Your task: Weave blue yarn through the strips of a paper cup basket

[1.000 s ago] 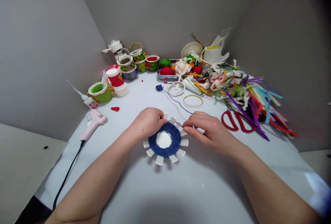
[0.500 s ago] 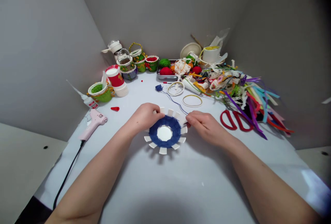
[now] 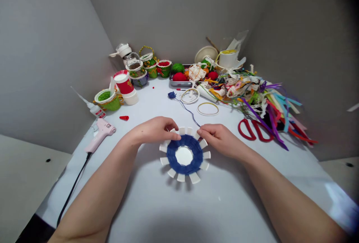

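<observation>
1. The left hand (image 3: 157,128) gripped the upper left edge of a splayed white cup (image 3: 184,155), thumb lying against its woven blue ring.
2. The right hand (image 3: 217,134), fingertips pinched together, held blue yarn (image 3: 191,112) at the cup's upper right strips.
3. The cup was between both hands, above the table (image 3: 179,213).
4. The yarn ran back to a small blue bundle (image 3: 172,95).
5. Red-handled scissors (image 3: 254,137) lay right of the right hand.
</observation>
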### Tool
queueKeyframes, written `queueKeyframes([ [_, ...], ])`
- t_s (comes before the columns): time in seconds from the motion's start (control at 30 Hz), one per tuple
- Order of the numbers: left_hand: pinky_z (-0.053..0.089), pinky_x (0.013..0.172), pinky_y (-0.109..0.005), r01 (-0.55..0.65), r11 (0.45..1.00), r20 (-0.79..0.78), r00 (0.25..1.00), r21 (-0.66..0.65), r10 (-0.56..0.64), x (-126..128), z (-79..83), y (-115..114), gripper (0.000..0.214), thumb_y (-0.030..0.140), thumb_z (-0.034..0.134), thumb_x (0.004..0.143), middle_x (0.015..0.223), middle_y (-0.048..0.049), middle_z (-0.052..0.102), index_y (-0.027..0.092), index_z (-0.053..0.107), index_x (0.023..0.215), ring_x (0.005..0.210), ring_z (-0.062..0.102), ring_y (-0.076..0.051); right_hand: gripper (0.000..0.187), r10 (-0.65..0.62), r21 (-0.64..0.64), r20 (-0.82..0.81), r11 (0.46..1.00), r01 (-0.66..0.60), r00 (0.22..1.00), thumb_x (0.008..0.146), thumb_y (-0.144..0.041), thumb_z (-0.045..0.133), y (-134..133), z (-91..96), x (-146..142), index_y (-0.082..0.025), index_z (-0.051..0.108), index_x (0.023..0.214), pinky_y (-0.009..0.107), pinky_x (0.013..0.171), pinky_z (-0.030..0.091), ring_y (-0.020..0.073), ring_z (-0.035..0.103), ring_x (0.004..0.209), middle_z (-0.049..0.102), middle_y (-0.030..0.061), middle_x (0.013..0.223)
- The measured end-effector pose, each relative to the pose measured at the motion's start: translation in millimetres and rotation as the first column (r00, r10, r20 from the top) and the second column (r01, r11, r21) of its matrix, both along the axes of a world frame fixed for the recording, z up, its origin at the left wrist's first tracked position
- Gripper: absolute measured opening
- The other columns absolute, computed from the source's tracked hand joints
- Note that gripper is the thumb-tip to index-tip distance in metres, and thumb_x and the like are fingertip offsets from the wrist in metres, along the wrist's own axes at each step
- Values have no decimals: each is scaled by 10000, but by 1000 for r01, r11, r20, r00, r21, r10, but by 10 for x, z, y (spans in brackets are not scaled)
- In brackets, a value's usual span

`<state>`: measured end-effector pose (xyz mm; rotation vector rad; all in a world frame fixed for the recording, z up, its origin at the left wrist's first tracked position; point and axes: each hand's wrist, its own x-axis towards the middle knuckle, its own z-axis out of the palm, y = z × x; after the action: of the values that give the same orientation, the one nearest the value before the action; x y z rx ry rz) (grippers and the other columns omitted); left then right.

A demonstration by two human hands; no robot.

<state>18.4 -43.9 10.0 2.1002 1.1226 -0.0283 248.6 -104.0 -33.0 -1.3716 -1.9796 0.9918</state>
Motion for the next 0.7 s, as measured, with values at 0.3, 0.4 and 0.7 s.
queueKeyframes([
  [0.3,378,574,-219,38,999,54,998,19,-39,237,-55,-175,199,320,580,728,726,-3,684,179,706,788,661,566,-131,344,150,132,114,977,-165,982,938,-291,402,-51,68,-50,-162,623,708,259,628,380,131,524,645,589,15,669],
  [0.4,370,571,-225,-11,997,35,999,78,8,229,-40,-179,202,301,554,727,724,-10,678,179,708,774,655,556,-134,368,110,118,95,986,-121,989,946,-337,385,-40,55,-38,-161,614,718,254,606,381,129,513,627,583,11,668],
  [0.7,337,559,-244,-87,974,-41,994,209,97,195,24,-149,215,305,540,727,661,-23,643,160,698,715,604,512,-131,337,-33,158,127,987,12,991,911,-410,453,-5,91,95,-168,621,748,244,584,371,131,510,645,595,9,684],
])
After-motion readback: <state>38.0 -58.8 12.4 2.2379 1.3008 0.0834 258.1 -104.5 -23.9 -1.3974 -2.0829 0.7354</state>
